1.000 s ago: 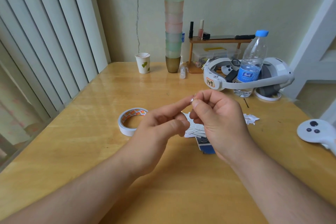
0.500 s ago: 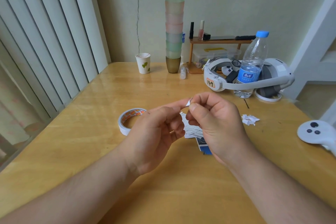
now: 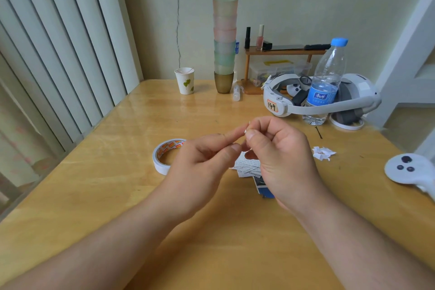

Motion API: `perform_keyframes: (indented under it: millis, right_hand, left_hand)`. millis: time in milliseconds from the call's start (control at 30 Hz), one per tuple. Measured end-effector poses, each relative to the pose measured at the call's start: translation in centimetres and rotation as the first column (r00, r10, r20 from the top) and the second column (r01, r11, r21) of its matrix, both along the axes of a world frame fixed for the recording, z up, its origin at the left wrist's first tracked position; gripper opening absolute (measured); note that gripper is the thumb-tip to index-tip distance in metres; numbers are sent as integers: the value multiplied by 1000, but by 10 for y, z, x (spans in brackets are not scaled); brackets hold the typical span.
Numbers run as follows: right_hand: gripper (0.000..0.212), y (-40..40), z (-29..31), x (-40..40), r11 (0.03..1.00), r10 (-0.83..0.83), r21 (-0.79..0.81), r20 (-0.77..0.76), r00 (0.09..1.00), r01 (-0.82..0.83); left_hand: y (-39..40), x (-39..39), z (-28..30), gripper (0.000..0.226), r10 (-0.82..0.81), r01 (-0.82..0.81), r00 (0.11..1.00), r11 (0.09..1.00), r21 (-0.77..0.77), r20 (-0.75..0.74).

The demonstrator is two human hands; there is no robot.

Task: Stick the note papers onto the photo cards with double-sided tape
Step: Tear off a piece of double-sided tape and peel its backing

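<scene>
table (image 3: 113,195): you see glossy varnished wood
tape roll (image 3: 162,155): smooth white paper backing facing you
bottle (image 3: 326,82): clear plastic, you see a glossy label
cups (image 3: 224,30): frosted matt plastic
scraps (image 3: 323,153): your crumpled white paper

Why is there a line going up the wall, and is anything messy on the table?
That line is a crack in the wall, running up behind the paper cup. On the table, torn white scraps lie scattered right of the hands.

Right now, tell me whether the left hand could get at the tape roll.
Probably yes: the tape roll lies uncovered beside the left hand, but its fingers pinch a small white scrap with the right hand.
</scene>
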State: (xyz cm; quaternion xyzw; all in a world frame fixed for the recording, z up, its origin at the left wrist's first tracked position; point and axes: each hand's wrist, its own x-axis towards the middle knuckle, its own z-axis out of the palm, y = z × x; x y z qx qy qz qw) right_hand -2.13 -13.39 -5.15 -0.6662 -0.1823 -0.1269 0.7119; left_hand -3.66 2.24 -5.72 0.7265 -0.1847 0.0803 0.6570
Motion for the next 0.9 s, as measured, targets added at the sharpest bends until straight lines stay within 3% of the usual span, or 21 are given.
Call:
perform_keyframes:
  millis: [200,500,600,733,900]
  right_hand:
    - [10,0,0,0,1000,20,21,-56,998,-19]
    - [19,4,0,-2,998,42,48,-140,989,-36]
    - [28,4,1,-4,997,43,73,-178,983,-31]
    - [23,1,7,-2,991,27,131,-221,975,2]
    - [33,-3,9,-1,996,-7,89,-248,969,30]
  left_hand:
    - [-2,0,4,34,-122,77,977,967,-243,-175]
    - [-5,1,3,25,-115,21,960,939,-343,-255]
    - [-5,0,4,26,-89,35,978,962,-272,-189]
    - [-4,-3,3,33,30,-31,999,999,-38,-20]
    - [-2,1,-5,34,79,-85,994,993,77,79]
